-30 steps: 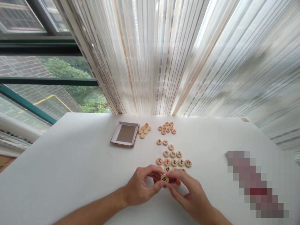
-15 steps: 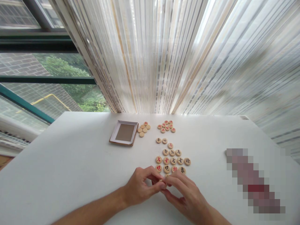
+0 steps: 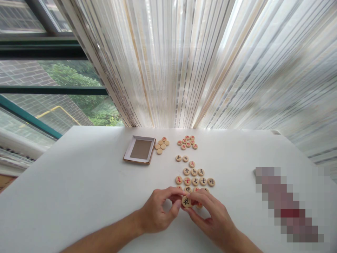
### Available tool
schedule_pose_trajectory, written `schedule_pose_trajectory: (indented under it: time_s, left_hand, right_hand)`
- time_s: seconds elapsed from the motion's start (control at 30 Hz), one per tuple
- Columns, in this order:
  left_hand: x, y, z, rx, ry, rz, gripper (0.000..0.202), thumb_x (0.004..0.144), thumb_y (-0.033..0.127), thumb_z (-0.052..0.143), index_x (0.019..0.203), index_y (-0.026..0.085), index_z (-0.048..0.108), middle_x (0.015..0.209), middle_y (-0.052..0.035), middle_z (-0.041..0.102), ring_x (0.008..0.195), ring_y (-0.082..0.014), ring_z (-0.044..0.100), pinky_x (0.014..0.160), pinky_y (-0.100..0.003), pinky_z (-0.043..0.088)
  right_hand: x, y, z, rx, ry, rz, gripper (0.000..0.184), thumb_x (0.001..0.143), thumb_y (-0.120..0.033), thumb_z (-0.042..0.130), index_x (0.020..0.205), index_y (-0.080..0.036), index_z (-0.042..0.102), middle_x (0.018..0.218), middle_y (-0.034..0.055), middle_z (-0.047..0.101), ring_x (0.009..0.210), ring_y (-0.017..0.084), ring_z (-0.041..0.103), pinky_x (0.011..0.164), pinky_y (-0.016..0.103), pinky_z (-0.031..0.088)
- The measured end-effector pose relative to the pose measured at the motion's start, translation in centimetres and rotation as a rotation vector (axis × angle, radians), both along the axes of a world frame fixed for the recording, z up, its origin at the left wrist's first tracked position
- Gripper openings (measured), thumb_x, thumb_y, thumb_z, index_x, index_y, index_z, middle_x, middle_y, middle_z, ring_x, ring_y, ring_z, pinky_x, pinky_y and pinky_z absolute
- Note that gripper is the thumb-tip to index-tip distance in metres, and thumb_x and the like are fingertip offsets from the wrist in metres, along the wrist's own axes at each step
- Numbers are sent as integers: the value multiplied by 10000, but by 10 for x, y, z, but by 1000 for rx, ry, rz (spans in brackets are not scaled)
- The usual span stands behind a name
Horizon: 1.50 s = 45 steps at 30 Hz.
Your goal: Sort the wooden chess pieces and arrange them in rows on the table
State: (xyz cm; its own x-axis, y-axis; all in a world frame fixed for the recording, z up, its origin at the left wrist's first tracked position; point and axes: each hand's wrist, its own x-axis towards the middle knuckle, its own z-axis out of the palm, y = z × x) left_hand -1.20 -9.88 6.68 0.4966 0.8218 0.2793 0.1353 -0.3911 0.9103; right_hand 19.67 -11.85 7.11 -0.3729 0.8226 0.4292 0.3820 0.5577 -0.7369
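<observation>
Round wooden chess pieces with red or black characters lie in rows on the white table (image 3: 79,182). My left hand (image 3: 158,212) and my right hand (image 3: 210,219) meet at the near end of the rows, both pinching one piece with a black character (image 3: 186,201), face up toward me. Just beyond my fingers lies a row of several pieces (image 3: 195,181), with a row of three (image 3: 193,172) behind it. My fingers partly cover the nearest row.
A shallow white box lid with a brown inside (image 3: 139,150) lies at the back. Beside it sit a cluster of blank-faced pieces (image 3: 161,145) and a cluster of red-marked pieces (image 3: 187,142). Striped curtains hang behind the table. A blurred-out patch (image 3: 286,207) covers the right.
Half a second ago the piece was edge-on and nearly hidden between my fingers. It is face up again, as it was a second ago. My hands stayed in place.
</observation>
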Motion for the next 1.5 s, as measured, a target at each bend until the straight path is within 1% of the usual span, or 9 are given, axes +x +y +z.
schedule_pose_trajectory:
  time_s: [0.1, 0.27, 0.37, 0.57, 0.7, 0.87, 1.03, 1.23, 1.5]
  left_hand:
    - [1, 1, -2, -9, -40, -31, 383, 836, 96, 600, 1212, 164, 574, 978, -65, 742, 825, -153, 711, 768, -242, 580]
    - [3, 2, -6, -66, -61, -3, 344, 844, 135, 640, 1184, 157, 593, 972, -73, 747, 822, -153, 712, 739, -243, 588]
    - [4, 2, -6, -45, -75, 13, 351, 834, 123, 656, 1178, 166, 601, 962, -61, 749, 812, -146, 713, 728, -231, 591]
    - [5, 0, -5, 146, -39, 47, 379, 791, 113, 709, 1153, 175, 617, 879, -35, 754, 697, -117, 694, 695, -200, 586]
    - [5, 0, -5, 324, 32, 57, 331, 772, 110, 718, 1085, 178, 634, 861, -34, 763, 679, -119, 707, 705, -187, 576]
    - [4, -2, -4, 419, 82, 44, 262, 765, 109, 710, 1008, 179, 641, 781, -19, 756, 665, -130, 720, 695, -185, 562]
    - [4, -3, -4, 367, 55, 59, 265, 756, 130, 732, 1003, 176, 647, 763, -16, 746, 638, -121, 701, 683, -189, 562]
    - [2, 0, -7, 160, -34, 50, 300, 777, 159, 750, 1060, 174, 651, 865, -43, 752, 672, -118, 693, 673, -196, 573]
    - [2, 1, -7, -33, -106, 20, 326, 792, 131, 746, 1101, 169, 646, 926, -66, 771, 737, -139, 722, 679, -202, 573]
  right_hand:
    - [1, 2, 1, 1, 8, -16, 294, 882, -131, 619, 1149, -249, 581, 885, 34, 666, 772, 160, 637, 704, 252, 545]
    - [2, 1, 4, -14, 19, -4, 341, 894, -124, 567, 1214, -242, 565, 985, 63, 690, 840, 173, 664, 759, 270, 564]
    - [2, -1, 6, -50, 35, -6, 327, 904, -112, 532, 1202, -238, 575, 970, 54, 698, 828, 164, 669, 751, 256, 563]
    - [0, -2, 8, -111, 73, -38, 205, 881, -167, 619, 1076, -229, 625, 859, 11, 716, 718, 128, 662, 698, 209, 544]
    - [-2, -2, 7, -181, 59, -82, 61, 850, -232, 676, 900, -210, 651, 743, -6, 697, 649, 123, 644, 631, 198, 522]
    - [-2, -4, 6, -226, 24, -109, 117, 856, -295, 687, 797, -200, 649, 661, -12, 666, 598, 119, 627, 580, 190, 492]
    - [1, -3, 8, -231, 21, -35, 115, 932, -250, 577, 857, -203, 651, 718, 3, 674, 641, 119, 626, 619, 195, 489]
    - [2, -2, 8, -225, 88, 2, 193, 956, -146, 462, 1057, -232, 603, 863, 14, 688, 742, 126, 644, 702, 216, 505]
    - [1, -2, 12, -194, 80, 40, 295, 891, -115, 561, 1151, -254, 573, 942, 19, 678, 799, 141, 628, 741, 243, 511]
